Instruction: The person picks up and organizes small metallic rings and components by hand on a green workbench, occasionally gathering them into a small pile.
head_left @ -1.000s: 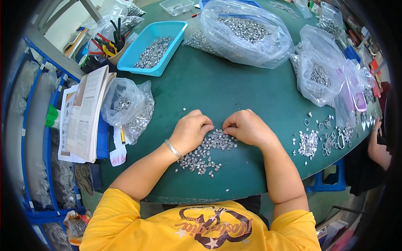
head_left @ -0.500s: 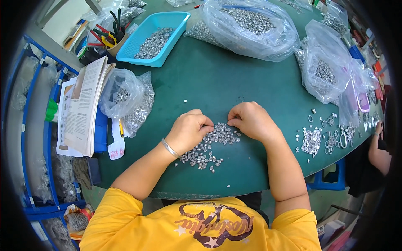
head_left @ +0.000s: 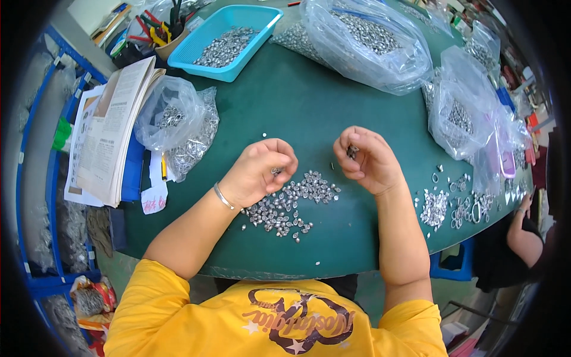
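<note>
Small silver oval metal pieces (head_left: 312, 187) lie in a loose pile on the green table (head_left: 297, 116) in front of me. Over the pile's left edge is my left hand (head_left: 262, 169), wearing a bangle, its fingers curled around a few of these pieces. To the right and slightly above the pile, my right hand (head_left: 370, 159) is curled with several dark silver metal pieces (head_left: 352, 152) showing between thumb and fingers. One tiny piece (head_left: 332, 166) appears beside its fingertips, whether in the air or on the table I cannot tell.
A turquoise basket (head_left: 229, 72) of metal pieces stands at the back left, beside a pot of pliers (head_left: 157, 33). Clear bags (head_left: 404, 77) of parts line the back and right. Papers (head_left: 113, 137) stand left; rings and small parts (head_left: 458, 205) lie right. Another person's arm (head_left: 523, 235) shows far right.
Both hands have lifted and drawn apart from the pile, the left one to the left, the right one to the right and away. Metal pieces now show in my right hand.
</note>
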Action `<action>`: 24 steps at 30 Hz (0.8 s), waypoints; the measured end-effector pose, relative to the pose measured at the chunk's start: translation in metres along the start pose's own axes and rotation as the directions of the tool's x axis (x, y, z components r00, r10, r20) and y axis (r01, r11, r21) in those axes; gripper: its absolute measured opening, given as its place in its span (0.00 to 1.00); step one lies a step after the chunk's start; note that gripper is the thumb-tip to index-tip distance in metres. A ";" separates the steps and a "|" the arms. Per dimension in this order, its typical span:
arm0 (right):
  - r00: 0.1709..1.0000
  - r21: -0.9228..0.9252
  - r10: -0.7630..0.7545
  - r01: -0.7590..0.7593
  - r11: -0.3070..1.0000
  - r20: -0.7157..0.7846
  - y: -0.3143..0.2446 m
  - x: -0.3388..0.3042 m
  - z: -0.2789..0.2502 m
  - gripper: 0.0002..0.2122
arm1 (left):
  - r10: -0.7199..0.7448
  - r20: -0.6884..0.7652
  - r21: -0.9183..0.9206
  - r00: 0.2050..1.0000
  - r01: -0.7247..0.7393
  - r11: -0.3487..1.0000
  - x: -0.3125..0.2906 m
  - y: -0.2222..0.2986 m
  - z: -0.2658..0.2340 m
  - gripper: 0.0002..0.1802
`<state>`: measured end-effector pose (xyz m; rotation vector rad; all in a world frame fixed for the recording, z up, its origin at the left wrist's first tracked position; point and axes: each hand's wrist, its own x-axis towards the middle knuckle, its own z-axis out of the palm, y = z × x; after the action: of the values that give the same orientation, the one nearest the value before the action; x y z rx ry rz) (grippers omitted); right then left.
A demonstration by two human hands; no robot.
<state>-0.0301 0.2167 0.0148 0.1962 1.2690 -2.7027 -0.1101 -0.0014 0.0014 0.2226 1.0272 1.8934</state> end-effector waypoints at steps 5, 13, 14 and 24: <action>0.985 -0.948 -0.170 0.030 0.317 -0.026 0.022 -0.002 0.006 0.06 | 0.454 0.264 0.938 0.851 -0.336 0.084 0.005 -0.020 0.005 0.03; 0.960 -0.994 -0.260 0.102 -0.025 0.105 0.035 -0.005 0.015 0.05 | 0.466 0.357 0.934 0.810 -0.305 -0.186 0.007 -0.032 0.006 0.03; 0.957 -0.993 -0.267 0.112 -0.023 0.114 0.036 -0.005 0.013 0.05 | 0.467 0.364 0.931 0.806 -0.308 -0.195 0.007 -0.033 0.007 0.04; 0.999 0.020 0.019 -0.018 1.000 -0.041 0.010 -0.009 -0.008 0.04 | -0.089 0.053 0.035 0.995 0.088 0.996 0.005 -0.011 -0.001 0.05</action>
<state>-0.0189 0.2169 0.0039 0.2663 1.2455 -2.7105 -0.1057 0.0046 -0.0085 0.2420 1.0151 1.7827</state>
